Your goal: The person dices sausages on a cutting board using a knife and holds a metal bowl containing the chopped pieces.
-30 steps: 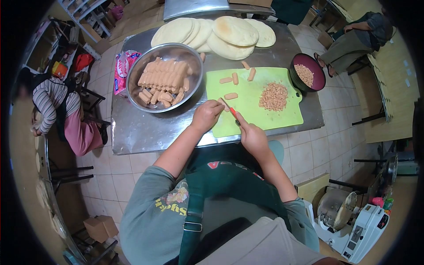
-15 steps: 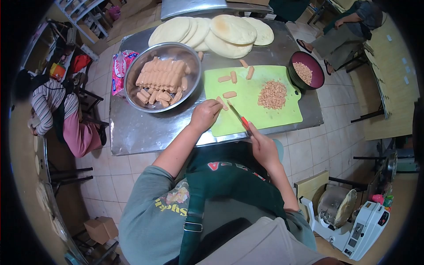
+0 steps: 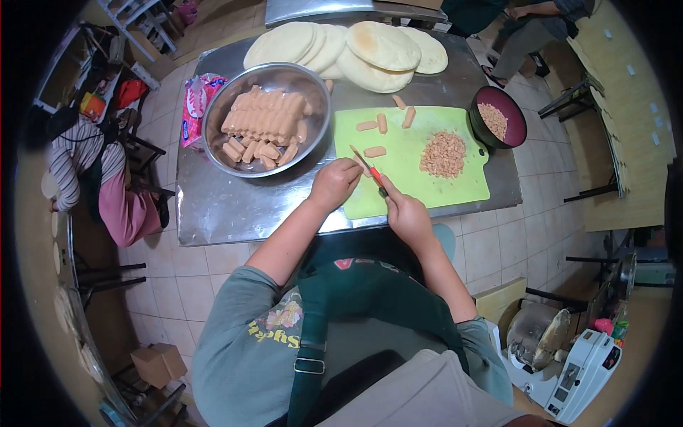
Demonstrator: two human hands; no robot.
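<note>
At the left edge of the green cutting board point(image 3: 420, 196), my left hand point(image 3: 334, 184) has its fingers closed on a sausage piece point(image 3: 365, 166). My right hand point(image 3: 408, 215) grips a knife point(image 3: 374, 173) with a red and black handle, its blade over that piece. Another sausage piece point(image 3: 375, 151) lies just beyond the blade, with several more near the board's far edge. A pile of chopped sausage point(image 3: 442, 154) sits on the board's right half. Left of the board, a steel bowl point(image 3: 322, 124) holds many sausages point(image 3: 263, 117).
Flat round breads point(image 3: 384, 47) lie at the table's far side. A dark bowl point(image 3: 517, 127) of chopped bits stands at the right, a pink packet point(image 3: 197, 107) at the left. One person point(image 3: 107, 171) is at the left, another point(image 3: 530, 39) at the upper right.
My right hand has brought the knife back up and left, to the piece at my left hand. The person at the upper right has moved left.
</note>
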